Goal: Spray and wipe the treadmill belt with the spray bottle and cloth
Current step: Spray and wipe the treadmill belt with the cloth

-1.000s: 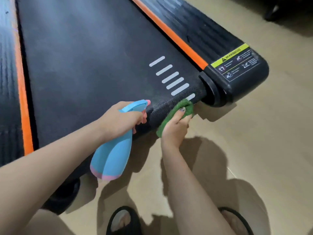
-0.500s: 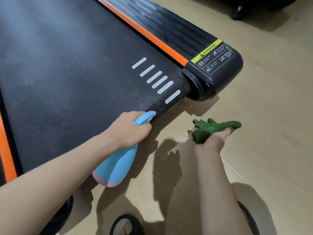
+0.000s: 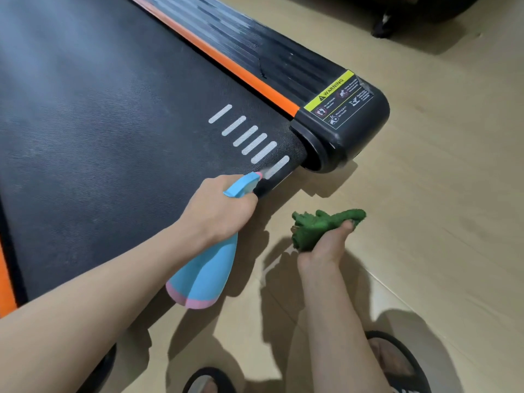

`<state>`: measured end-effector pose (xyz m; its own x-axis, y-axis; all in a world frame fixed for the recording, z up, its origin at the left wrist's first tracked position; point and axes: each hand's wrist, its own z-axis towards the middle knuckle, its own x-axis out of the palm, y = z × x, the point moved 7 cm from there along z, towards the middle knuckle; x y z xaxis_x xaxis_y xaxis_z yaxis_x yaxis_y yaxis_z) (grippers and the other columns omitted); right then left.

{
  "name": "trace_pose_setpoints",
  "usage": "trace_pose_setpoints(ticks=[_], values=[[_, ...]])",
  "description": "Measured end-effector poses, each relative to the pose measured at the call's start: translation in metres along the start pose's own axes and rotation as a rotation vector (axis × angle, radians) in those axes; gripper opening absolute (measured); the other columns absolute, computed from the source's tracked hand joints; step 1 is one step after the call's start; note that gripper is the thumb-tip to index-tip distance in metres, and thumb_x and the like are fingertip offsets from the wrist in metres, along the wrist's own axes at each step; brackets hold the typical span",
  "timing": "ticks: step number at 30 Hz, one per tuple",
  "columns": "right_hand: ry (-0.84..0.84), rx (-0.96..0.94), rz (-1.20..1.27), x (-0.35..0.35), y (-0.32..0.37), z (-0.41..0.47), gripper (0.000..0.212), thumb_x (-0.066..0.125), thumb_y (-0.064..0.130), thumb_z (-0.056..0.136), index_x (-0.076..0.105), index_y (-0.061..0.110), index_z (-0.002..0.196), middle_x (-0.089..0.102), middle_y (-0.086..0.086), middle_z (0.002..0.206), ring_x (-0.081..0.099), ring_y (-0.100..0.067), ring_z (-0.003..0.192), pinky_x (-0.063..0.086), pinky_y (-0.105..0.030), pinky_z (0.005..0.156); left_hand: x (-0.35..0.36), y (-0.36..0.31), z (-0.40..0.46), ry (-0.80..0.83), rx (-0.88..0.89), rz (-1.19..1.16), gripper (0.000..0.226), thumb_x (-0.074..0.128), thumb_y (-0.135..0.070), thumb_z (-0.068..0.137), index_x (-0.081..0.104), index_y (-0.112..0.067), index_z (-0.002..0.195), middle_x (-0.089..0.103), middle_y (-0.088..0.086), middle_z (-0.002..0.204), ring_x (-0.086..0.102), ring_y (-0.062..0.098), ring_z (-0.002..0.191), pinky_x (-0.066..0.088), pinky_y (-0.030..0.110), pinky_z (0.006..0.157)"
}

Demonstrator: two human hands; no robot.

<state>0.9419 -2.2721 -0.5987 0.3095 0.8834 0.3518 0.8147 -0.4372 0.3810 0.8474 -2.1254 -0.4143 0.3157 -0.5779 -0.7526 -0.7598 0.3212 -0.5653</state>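
beige floor [image 3: 425, 222], black sandals [image 3: 402, 361], warning label [image 3: 338, 99]

Bright, even indoor light from above. The forearms cast soft dark shadows on the pale beige tiled floor [image 3: 425, 222]. Grey sheen lies on the black textured treadmill belt [image 3: 99, 123]; far ribbed rail blurred; edges bowed by wide-angle distortion.

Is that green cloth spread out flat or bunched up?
Bunched up. The cloth is a crumpled wad gripped in the right hand, held above the floor, off the belt.
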Motion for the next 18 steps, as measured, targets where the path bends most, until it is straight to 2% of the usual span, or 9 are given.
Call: trace_pose_setpoints(ticks=[2, 5, 8, 10, 12, 13, 15, 16, 18], values=[[0.025, -0.007, -0.007, 0.005, 0.0, -0.002, 0.064, 0.037, 0.067, 0.095, 0.066, 0.018, 0.122, 0.072, -0.009, 0.117, 0.069, -0.03, 0.106, 0.054, -0.039, 0.083, -0.003, -0.003, 0.004, -0.018, -0.038, -0.022, 0.028, 0.05, -0.034, 0.073, 0.062, -0.011, 0.082, 0.073, 0.019, 0.088, 0.064, 0.037, 0.069, 0.061, 0.057, 0.084], [0.055, -0.026, 0.001, 0.013, 0.002, -0.006, 0.057, 0.039, 0.063, 0.096, 0.066, 0.019, 0.119, 0.072, -0.006, 0.114, 0.07, -0.028, 0.104, 0.055, -0.039, 0.085, -0.004, -0.009, 0.008, 0.011, -0.052, -0.081, 0.017, 0.051, -0.033, 0.073, 0.066, -0.026, 0.076, 0.077, 0.015, 0.089, 0.068, 0.03, 0.069, 0.06, 0.04, 0.079], [0.081, -0.058, -0.021, 0.02, 0.001, -0.009, 0.056, 0.042, 0.061, 0.095, 0.065, 0.017, 0.121, 0.072, -0.009, 0.117, 0.07, -0.03, 0.105, 0.057, -0.045, 0.089, 0.004, -0.012, 0.004, 0.069, -0.019, -0.107, 0.028, 0.05, -0.032, 0.073, 0.066, -0.015, 0.087, 0.077, 0.015, 0.095, 0.063, 0.018, 0.06, 0.061, 0.04, 0.082], [0.086, -0.103, -0.042, 0.027, 0.001, -0.013, 0.062, 0.048, 0.066, 0.087, 0.063, 0.017, 0.124, 0.07, -0.014, 0.12, 0.07, -0.035, 0.105, 0.058, -0.048, 0.087, 0.003, -0.007, 0.006, 0.046, -0.054, -0.106, 0.025, 0.055, -0.03, 0.078, 0.067, -0.01, 0.088, 0.078, 0.014, 0.086, 0.061, 0.021, 0.06, 0.061, 0.043, 0.081], [0.082, -0.157, -0.124, 0.033, -0.001, -0.012, 0.07, 0.053, 0.073, 0.076, 0.061, 0.023, 0.124, 0.066, -0.015, 0.124, 0.068, -0.037, 0.107, 0.057, -0.052, 0.088, -0.002, 0.003, 0.011, 0.001, -0.113, -0.124, 0.015, 0.06, -0.024, 0.084, 0.072, -0.014, 0.084, 0.075, 0.008, 0.073, 0.061, 0.022, 0.062, 0.056, 0.035, 0.071], [0.088, -0.189, -0.194, 0.037, -0.002, -0.01, 0.066, 0.052, 0.074, 0.074, 0.06, 0.028, 0.121, 0.065, -0.011, 0.127, 0.067, -0.035, 0.109, 0.056, -0.053, 0.091, -0.006, 0.006, 0.012, -0.007, -0.118, -0.158, 0.016, 0.062, -0.023, 0.084, 0.075, -0.016, 0.089, 0.074, 0.004, 0.071, 0.062, 0.021, 0.063, 0.054, 0.032, 0.069], [0.145, -0.288, -0.391, 0.055, -0.001, -0.02, 0.035, 0.045, 0.066, 0.087, 0.056, 0.043, 0.11, 0.06, -0.002, 0.129, 0.064, -0.031, 0.112, 0.054, -0.049, 0.092, -0.014, 0.013, 0.013, -0.007, -0.132, -0.307, 0.037, 0.063, -0.027, 0.075, 0.078, -0.023, 0.108, 0.076, 0.001, 0.082, 0.065, 0.016, 0.066, 0.056, 0.031, 0.07], [0.179, -0.341, -0.46, 0.065, 0.0, -0.029, 0.022, 0.041, 0.059, 0.095, 0.054, 0.045, 0.106, 0.058, -0.004, 0.126, 0.062, -0.031, 0.111, 0.052, -0.047, 0.092, -0.017, 0.018, 0.017, 0.001, -0.124, -0.374, 0.042, 0.061, -0.026, 0.072, 0.077, -0.023, 0.11, 0.077, 0.002, 0.09, 0.067, 0.01, 0.069, 0.057, 0.03, 0.068], [0.186, -0.524, -0.562, 0.082, 0.002, -0.04, 0.022, 0.043, 0.046, 0.102, 0.056, 0.028, 0.104, 0.06, -0.015, 0.12, 0.057, -0.034, 0.11, 0.043, -0.037, 0.092, -0.021, 0.032, 0.023, 0.032, -0.116, -0.411, 0.034, 0.058, -0.016, 0.073, 0.075, -0.022, 0.102, 0.078, 0.007, 0.105, 0.069, -0.004, 0.074, 0.058, 0.024, 0.058]])
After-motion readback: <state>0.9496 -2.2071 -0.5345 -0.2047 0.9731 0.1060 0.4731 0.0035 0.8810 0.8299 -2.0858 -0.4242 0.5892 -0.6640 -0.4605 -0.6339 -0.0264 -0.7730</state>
